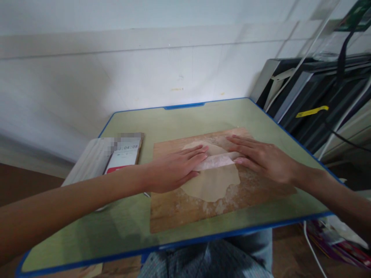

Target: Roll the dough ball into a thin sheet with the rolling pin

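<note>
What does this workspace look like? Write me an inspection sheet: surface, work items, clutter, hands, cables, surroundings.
Surface: pale green table with blue edging; wooden board on it, dusted with white powder.
Work items: flattened dough sheet on the board; whitish rolling pin across it.
Clutter: phone showing a time readout, against a pale object that I cannot identify.
Hands: left hand and right hand at opposite ends of the pin, fingers extended.
Cables: white cable below the table's right side; dark cable farther right.
Surroundings: white wall behind; dark flat items at right, with a yellow strip.
</note>
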Available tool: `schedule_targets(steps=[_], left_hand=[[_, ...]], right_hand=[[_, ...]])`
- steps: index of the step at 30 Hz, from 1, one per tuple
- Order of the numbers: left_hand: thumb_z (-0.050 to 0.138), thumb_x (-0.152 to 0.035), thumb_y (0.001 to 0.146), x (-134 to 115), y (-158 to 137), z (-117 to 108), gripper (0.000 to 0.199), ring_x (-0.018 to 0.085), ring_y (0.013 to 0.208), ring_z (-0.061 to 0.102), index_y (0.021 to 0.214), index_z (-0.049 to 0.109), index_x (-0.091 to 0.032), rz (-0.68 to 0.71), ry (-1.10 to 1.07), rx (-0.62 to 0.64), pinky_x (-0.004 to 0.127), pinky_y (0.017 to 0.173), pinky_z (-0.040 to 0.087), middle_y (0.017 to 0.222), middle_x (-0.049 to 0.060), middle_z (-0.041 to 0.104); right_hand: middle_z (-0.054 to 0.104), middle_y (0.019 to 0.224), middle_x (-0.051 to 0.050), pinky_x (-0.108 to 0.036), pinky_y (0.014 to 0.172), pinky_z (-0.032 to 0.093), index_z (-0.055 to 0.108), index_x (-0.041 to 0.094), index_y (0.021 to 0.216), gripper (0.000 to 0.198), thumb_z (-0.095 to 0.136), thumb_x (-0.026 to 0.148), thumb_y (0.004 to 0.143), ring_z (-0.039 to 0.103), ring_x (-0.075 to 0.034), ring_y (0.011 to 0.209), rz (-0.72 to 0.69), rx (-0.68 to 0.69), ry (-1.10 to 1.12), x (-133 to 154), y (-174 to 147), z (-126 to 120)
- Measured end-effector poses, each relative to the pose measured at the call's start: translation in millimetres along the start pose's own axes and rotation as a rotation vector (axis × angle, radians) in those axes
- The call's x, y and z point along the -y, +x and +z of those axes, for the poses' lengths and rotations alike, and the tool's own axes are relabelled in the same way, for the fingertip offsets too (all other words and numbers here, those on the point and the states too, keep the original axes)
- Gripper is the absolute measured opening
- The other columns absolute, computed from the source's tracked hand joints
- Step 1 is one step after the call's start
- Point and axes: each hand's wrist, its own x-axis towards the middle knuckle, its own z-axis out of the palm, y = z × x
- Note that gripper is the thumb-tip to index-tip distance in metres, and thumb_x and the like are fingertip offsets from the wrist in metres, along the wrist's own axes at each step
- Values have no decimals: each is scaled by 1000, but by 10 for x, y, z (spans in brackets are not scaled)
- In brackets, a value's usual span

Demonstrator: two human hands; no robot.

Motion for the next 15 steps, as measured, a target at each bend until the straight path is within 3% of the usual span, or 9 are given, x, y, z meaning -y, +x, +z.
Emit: schedule_targets(steps=[4,8,15], left_hand=[[29,-23,95,-79,-67,-5,46,14,139,13,139,28,-7,-18,-27,6,30,112,19,151,14,20],[32,-12,91,-153,-206,36,49,12,138,18,140,25,-9,-20,-31,9,28,110,26,150,13,23],[29,-16,91,-154,-366,27,45,17,137,25,135,36,-11,-96,54,-52,33,110,26,147,13,32]], right_hand=[[55,129,-14,-42,96,46,48,10,129,47,34,38,94,50,-24,120,0,-39,-15,137,-79,0],[58,125,-16,-40,95,47,53,8,122,43,36,36,94,56,-23,114,-11,-90,-75,323,-117,-7],[51,130,-24,-44,100,42,53,1,116,39,41,29,93,45,-28,124,-61,-124,-245,630,-46,84]])
